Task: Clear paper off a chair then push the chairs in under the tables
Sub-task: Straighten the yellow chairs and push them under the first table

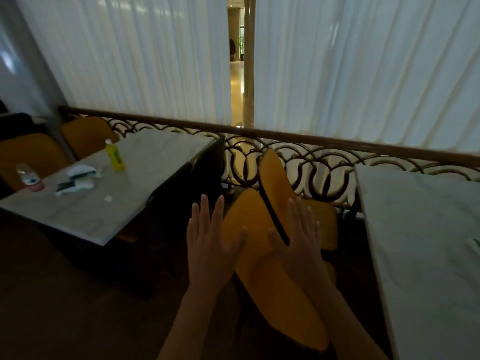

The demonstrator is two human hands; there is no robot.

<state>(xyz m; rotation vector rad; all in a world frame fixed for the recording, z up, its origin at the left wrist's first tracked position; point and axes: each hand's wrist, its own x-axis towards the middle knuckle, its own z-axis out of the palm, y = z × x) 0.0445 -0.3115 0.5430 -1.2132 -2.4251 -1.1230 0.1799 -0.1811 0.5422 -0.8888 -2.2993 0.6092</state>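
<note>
Two yellow padded chairs stand between two marble tables. The nearer chair's backrest [262, 268] runs from the centre down to the bottom edge; the farther chair [275, 175] sits beyond it by the railing. My left hand [211, 237] is spread flat with fingers apart, just left of the nearer backrest's top. My right hand [296, 235] is spread the same way over the dark edge between the two chairs. Neither hand holds anything. The left table [145, 183] carries crumpled paper [78, 178]. The right table [426, 242] has a scrap of paper [474, 242] at its far right edge.
On the left table stand a yellow bottle [115, 155] and a clear water bottle [27, 176]. More yellow chairs [85, 135] sit behind that table. A dark chair back [205, 162] is tucked at its right side. A curled metal railing [324, 162] and white curtains close off the back.
</note>
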